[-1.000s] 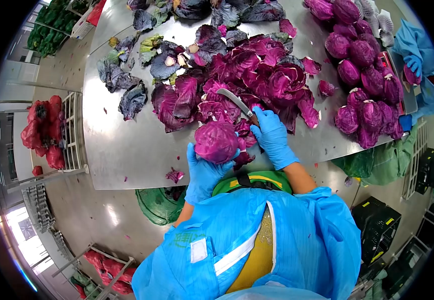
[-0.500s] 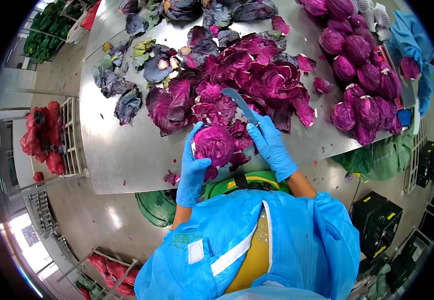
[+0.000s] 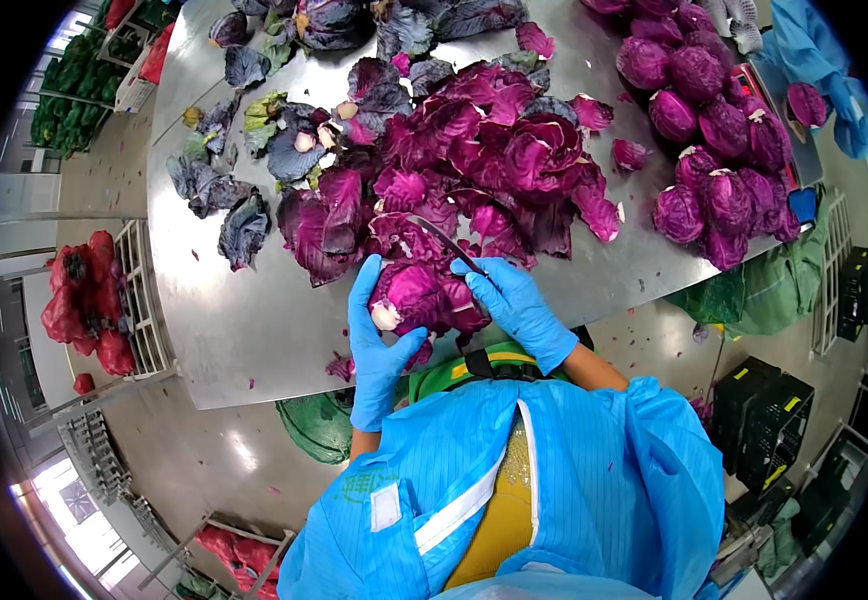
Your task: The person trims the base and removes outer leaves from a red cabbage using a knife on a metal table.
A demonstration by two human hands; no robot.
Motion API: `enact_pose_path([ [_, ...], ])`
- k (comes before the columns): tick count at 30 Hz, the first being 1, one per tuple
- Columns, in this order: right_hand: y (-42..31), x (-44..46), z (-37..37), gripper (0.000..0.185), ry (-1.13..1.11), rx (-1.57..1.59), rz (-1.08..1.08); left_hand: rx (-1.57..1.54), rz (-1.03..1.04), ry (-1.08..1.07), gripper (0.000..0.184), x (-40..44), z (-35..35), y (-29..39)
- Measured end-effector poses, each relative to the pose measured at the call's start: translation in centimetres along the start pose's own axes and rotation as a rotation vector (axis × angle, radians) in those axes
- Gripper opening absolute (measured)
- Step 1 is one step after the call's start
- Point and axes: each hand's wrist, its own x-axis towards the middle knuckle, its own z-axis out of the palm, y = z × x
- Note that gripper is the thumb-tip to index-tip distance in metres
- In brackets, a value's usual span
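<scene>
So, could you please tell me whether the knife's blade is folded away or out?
The blade is out: it extends, curved and dark, beyond the gloved right hand.

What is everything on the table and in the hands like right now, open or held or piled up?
Left hand: cupped around
Held cabbage: pale stem end showing
Right hand: closed
Knife: gripped, blade bare
Purple leaves: loose, heaped
Dark leaves: loose, scattered
Other cabbages: piled up
Table: littered

table (image 3: 274, 365): smooth metal, glossy | knife (image 3: 444, 240): metal-looking blade | cabbage (image 3: 412, 293): smooth, waxy sheen | leaves (image 3: 454, 130): crinkled, partly glossy | gloves (image 3: 522, 312): thin, rubbery, smooth | smock (image 3: 354, 540): creased plastic, soft sheen | crates (image 3: 759, 425): hard plastic, matt | floor (image 3: 209, 415): smooth, glossy | sacks (image 3: 104, 305): rough netting
</scene>
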Motion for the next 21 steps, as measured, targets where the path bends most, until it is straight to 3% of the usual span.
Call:
enact_pose_path([
  [3, 0.1, 0.2, 0.5, 0.034, -0.162, 0.195, 0.431, 0.147, 0.06, 0.0, 0.096, -0.3, -0.5, -0.5],
  [6, 1.5, 0.8, 1.4, 0.035, -0.191, 0.518, 0.53, 0.178, 0.057, 0.081, 0.096, -0.9, -0.5, -0.6],
  [7, 1.8, 1.6, 2.0, 0.033, -0.132, 0.584, 0.467, 0.149, 0.067, 0.122, 0.097, -1.0, -0.4, -0.8],
  [10, 3.6, 6.3, 2.0, 0.028, -0.101, 0.189, 0.245, 0.173, 0.072, 0.168, 0.097, -1.2, -0.7, -0.1],
  [13, 4.1, 12.3, 2.2, 0.03, 0.07, 0.305, 0.048, 0.244, 0.111, 0.145, 0.097, -1.2, -0.9, 0.6],
  [14, 3.9, 13.3, 1.8, 0.027, 0.044, 0.015, 0.042, 0.217, 0.098, 0.15, 0.097, -1.2, -0.6, 0.9],
  [16, 2.8, 12.3, 2.6, 0.024, 0.2, -0.369, -0.323, 0.255, 0.125, 0.12, 0.099, -1.1, -0.5, 0.2],
  [20, 0.8, 7.2, 2.9, 0.026, -0.066, -0.098, -0.347, 0.311, 0.002, -0.001, 0.099, -0.7, 0.4, 1.1],
  [21, 0.7, 6.5, 2.5, 0.028, -0.174, 0.039, -0.189, 0.415, 0.051, -0.022, 0.098, -0.3, 0.6, 1.3],
])
